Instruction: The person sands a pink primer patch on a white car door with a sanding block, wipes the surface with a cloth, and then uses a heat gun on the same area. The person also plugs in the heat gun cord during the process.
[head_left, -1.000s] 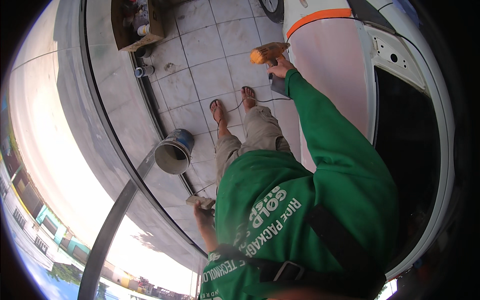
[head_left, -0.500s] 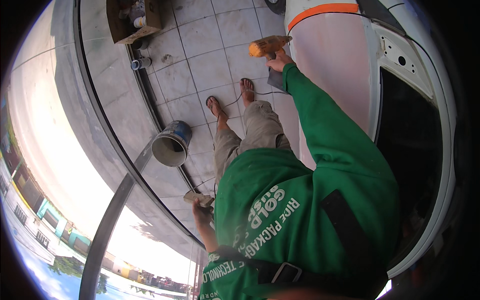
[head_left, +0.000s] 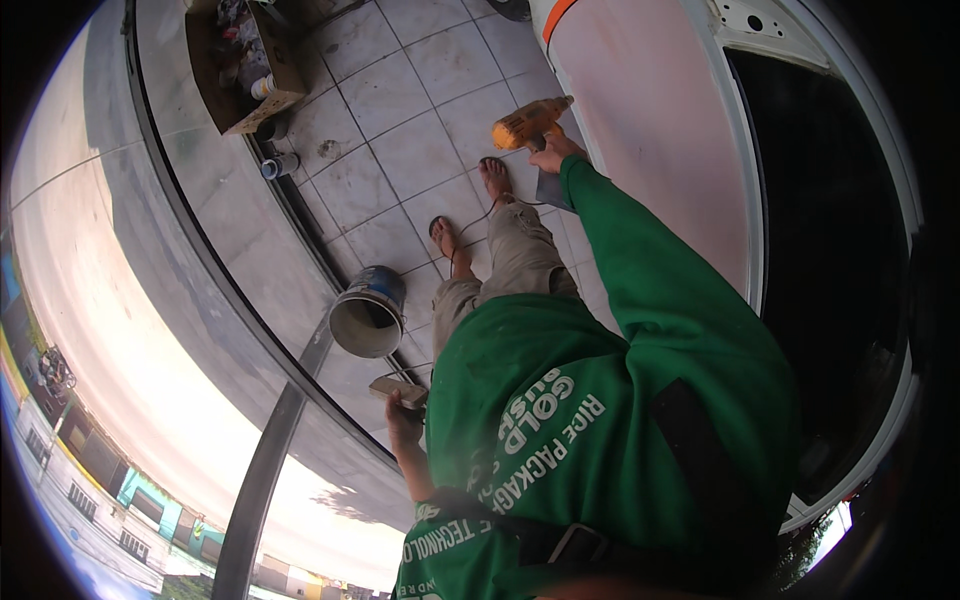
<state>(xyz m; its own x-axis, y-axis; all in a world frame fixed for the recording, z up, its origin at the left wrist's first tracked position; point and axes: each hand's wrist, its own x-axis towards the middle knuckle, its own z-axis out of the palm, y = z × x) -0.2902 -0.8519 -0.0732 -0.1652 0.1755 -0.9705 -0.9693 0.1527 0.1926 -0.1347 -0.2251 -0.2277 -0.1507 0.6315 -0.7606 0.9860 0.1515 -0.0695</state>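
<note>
At the far right, my right hand (head_left: 558, 150) is wrapped round the handle of an orange heat gun (head_left: 528, 124). Its narrow nozzle points right, close to the edge of a pale pinkish car panel (head_left: 660, 140). A flat grey piece (head_left: 553, 188) shows below that hand; whether it belongs to the tool I cannot tell. Lower down on the left, my left hand (head_left: 405, 425) grips a flat light-brown block (head_left: 396, 390), held low beside my green top. Part of that hand's fingers is hidden under the block.
A blue-and-grey bucket (head_left: 368, 325) lies tilted, its mouth toward me, on my left. Beyond it are a small can (head_left: 280, 166) and a cardboard box (head_left: 275, 95) with mixed items. A dark cable (head_left: 478, 222) runs by my feet. The car's dark window opening (head_left: 820, 280) is at right.
My view has shifted, so the bucket and box sit farther right or lower in it. The heat gun sits slightly lower in view. Both hands keep their holds.
</note>
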